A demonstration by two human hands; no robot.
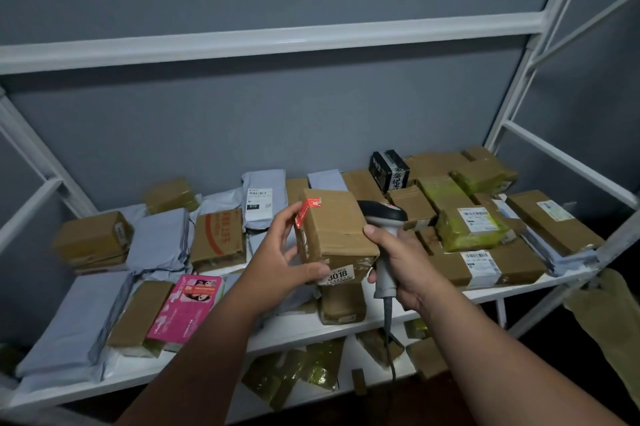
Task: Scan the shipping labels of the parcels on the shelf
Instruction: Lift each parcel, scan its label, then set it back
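Above the front edge of the shelf (pixel 298 323), both arms reach forward. The left hand (pixel 282 252) holds a brown box (pixel 332 231) by its side, thumb on the near face beside a white label (pixel 337 274) reading 3018. The right hand (pixel 398 263) grips the handle of a grey scanner (pixel 384 218), whose head touches the box's right edge. Behind them, many brown boxes and grey bags (pixel 159 240) lie on the shelf.
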